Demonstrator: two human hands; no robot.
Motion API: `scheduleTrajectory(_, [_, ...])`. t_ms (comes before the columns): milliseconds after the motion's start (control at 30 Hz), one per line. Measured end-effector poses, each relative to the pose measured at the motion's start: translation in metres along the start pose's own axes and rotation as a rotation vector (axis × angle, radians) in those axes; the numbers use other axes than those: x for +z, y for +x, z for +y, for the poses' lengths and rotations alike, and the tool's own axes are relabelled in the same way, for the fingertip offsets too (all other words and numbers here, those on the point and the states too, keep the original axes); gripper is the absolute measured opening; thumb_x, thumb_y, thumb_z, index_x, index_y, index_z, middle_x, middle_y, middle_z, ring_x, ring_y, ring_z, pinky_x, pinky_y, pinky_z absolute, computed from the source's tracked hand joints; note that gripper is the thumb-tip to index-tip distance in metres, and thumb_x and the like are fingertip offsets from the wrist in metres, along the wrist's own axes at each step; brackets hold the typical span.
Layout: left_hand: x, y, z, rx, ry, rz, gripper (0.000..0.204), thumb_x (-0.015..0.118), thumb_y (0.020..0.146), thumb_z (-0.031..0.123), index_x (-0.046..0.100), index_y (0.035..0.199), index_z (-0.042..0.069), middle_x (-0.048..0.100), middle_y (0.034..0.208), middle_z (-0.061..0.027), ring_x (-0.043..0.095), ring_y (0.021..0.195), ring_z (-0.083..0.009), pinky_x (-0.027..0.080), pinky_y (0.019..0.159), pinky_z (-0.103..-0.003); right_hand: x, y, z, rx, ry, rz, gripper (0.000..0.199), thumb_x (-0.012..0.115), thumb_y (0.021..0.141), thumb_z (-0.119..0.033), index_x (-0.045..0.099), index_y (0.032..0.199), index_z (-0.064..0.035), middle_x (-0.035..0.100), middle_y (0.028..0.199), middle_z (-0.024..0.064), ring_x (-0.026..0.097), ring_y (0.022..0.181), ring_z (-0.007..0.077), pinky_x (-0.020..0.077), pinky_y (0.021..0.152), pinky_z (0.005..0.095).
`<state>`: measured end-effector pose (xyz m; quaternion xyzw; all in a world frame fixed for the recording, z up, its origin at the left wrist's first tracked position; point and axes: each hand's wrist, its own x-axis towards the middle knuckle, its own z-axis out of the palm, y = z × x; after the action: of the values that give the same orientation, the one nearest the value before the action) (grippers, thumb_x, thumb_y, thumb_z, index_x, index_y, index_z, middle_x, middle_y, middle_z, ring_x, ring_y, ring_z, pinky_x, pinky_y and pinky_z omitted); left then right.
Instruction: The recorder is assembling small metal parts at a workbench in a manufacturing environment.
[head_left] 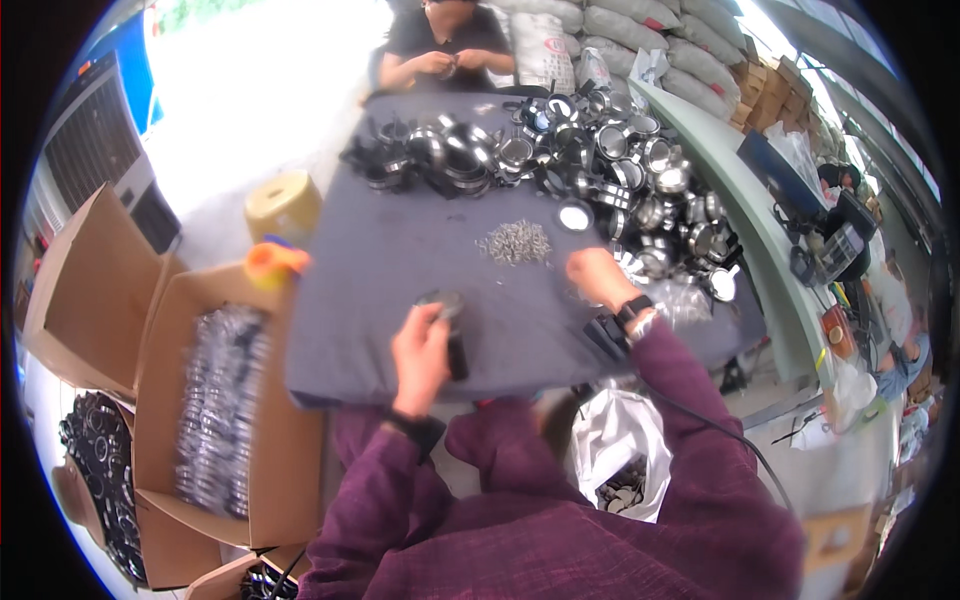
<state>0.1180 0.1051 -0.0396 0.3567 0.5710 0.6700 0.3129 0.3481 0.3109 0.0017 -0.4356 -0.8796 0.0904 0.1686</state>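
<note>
My left hand [421,352] is closed around a round metal ring clamp with a black part [447,318] near the front edge of the grey table [380,270]. My right hand [598,276] reaches forward over the table, fingers curled, just right of a small heap of silver screws [516,241] and beside the pile of metal ring clamps [620,170]. Whether it holds anything is hidden by blur. Both arms wear purple sleeves and dark wrist bands.
A person sits at the far end of the table [440,50], hands together. Open cardboard boxes [215,400] full of shiny rings stand at my left. A white bag [620,450] lies by my knees. Stacked sacks [640,30] and a green bench [740,210] stand on the right.
</note>
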Motion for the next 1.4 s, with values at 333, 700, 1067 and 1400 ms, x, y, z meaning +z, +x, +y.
scheduleTrajectory(333, [-0.003, 0.0, 0.0, -0.028, -0.003, 0.008, 0.019, 0.053, 0.09, 0.003, 0.061, 0.107, 0.003, 0.05, 0.06, 0.0033, 0.042, 0.042, -0.0034, 0.037, 0.037, -0.02, 0.018, -0.031, -0.018, -0.295, -0.554, 0.002, 0.007, 0.058, 0.071, -0.006, 0.064, 0.073, -0.0017, 0.064, 0.076, 0.0148, 0.066, 0.075, 0.0302, 0.0547, 0.064, 0.0385])
scheduleTrajectory(700, [-0.002, -0.001, 0.01, -0.103, -0.065, -0.043, 0.016, 0.053, 0.091, 0.005, 0.059, 0.106, 0.003, 0.049, 0.057, 0.0041, 0.042, 0.041, -0.0038, 0.037, 0.036, -0.02, 0.011, -0.033, -0.01, -0.413, -0.557, -0.014, 0.008, 0.057, 0.075, -0.006, 0.058, 0.079, 0.0006, 0.061, 0.072, 0.0143, 0.065, 0.068, 0.0302, 0.0535, 0.061, 0.039])
scheduleTrajectory(1067, [0.004, 0.005, -0.013, 0.047, 0.015, 0.037, 0.013, 0.055, 0.089, 0.005, 0.06, 0.101, 0.007, 0.049, 0.06, 0.005, 0.043, 0.046, -0.0019, 0.039, 0.037, -0.021, 0.008, -0.038, -0.011, -0.349, -0.447, 0.033, 0.017, 0.064, 0.068, -0.004, 0.052, 0.08, -0.0007, 0.06, 0.077, 0.0175, 0.063, 0.072, 0.0361, 0.0513, 0.064, 0.0444])
scheduleTrajectory(1400, [-0.007, 0.001, -0.009, 0.004, -0.043, -0.09, 0.011, 0.054, 0.091, 0.005, 0.059, 0.101, 0.006, 0.048, 0.057, 0.0049, 0.044, 0.042, -0.0034, 0.038, 0.036, -0.021, 0.011, -0.05, -0.088, 0.04, 0.633, -0.031, 0.008, 0.064, 0.079, -0.008, 0.06, 0.082, -0.0022, 0.058, 0.065, 0.0052, 0.055, 0.052, 0.0143, 0.0437, 0.047, 0.0301])
